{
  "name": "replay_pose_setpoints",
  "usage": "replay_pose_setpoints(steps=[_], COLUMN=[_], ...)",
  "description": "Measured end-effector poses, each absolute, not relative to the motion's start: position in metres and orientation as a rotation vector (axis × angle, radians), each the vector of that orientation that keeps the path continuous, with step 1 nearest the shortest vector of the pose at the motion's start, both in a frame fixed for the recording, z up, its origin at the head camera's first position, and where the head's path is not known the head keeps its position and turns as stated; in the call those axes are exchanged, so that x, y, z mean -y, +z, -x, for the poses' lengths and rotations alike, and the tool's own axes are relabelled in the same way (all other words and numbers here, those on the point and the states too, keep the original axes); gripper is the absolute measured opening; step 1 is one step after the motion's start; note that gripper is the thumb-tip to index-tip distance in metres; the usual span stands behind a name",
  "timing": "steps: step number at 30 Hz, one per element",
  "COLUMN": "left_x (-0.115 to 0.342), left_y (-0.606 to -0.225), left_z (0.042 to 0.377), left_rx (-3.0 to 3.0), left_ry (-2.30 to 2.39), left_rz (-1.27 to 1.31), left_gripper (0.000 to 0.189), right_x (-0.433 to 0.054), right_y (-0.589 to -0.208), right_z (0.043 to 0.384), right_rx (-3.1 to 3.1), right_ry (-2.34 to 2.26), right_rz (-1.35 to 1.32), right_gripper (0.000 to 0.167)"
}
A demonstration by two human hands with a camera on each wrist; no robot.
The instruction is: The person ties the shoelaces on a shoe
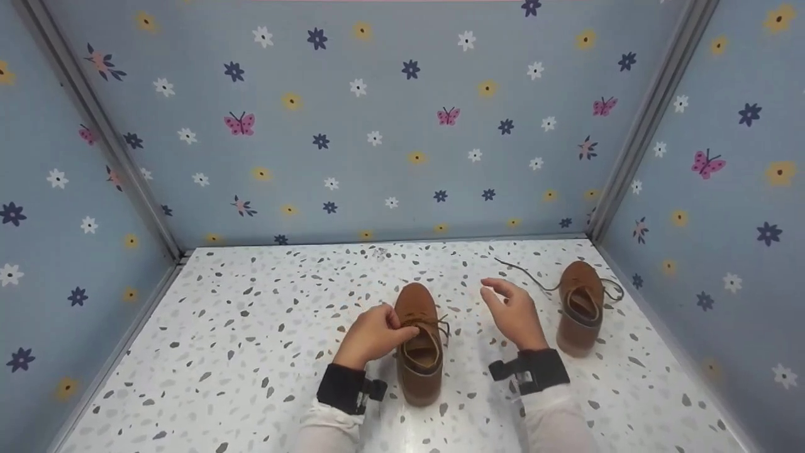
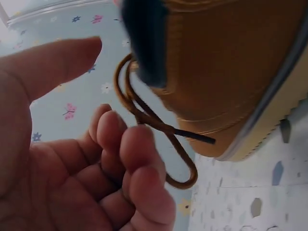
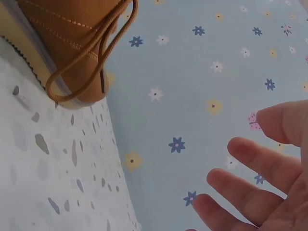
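Observation:
A brown lace-up shoe (image 1: pixel 417 311) stands on the floor in the middle of the head view, toe pointing away. Its lace loop (image 2: pixel 185 163) and dark-tipped lace end hang down one side in the left wrist view. Another lace loop (image 3: pixel 79 82) droops down the shoe's other side in the right wrist view. My left hand (image 1: pixel 375 333) is at the shoe's left side, thumb apart from loosely bent fingers, fingertips right by the lace loop. Well to the right of the shoe, my right hand (image 1: pixel 514 313) hovers with spread, relaxed fingers and nothing in them.
A second brown shoe (image 1: pixel 580 311) stands at the right, its laces loose and trailing to both sides on the floor. The speckled white floor (image 1: pixel 251 352) is bounded by blue flowered panels (image 1: pixel 377 126) at the back and sides.

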State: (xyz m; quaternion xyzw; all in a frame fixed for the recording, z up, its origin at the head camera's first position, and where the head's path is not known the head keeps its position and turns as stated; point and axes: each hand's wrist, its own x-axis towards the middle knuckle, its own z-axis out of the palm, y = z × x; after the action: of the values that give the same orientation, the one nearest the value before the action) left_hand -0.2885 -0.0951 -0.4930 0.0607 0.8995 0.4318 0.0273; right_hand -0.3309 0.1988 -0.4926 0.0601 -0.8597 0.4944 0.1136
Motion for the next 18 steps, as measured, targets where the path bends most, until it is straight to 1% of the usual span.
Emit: replay_pose_setpoints(steps=[3, 10, 18], left_x=[0.092, 0.087, 0.084], left_y=[-0.497, -0.505, -0.509], left_z=[0.291, 0.293, 0.294], left_rx=[-2.77, -2.782, -2.777], left_ry=[1.286, 1.27, 1.253], left_rz=[-0.229, -0.222, -0.177], left_gripper=[0.04, 0.037, 0.029], right_x=[-0.211, -0.248, -0.287], right_y=[-0.49, -0.485, -0.486], right_z=[0.333, 0.333, 0.326], right_rx=[2.533, 2.645, 2.63], right_ry=[1.394, 1.237, 1.041], right_rz=[-0.142, -0.073, 0.105], right_gripper=[0.037, 0.047, 0.044])
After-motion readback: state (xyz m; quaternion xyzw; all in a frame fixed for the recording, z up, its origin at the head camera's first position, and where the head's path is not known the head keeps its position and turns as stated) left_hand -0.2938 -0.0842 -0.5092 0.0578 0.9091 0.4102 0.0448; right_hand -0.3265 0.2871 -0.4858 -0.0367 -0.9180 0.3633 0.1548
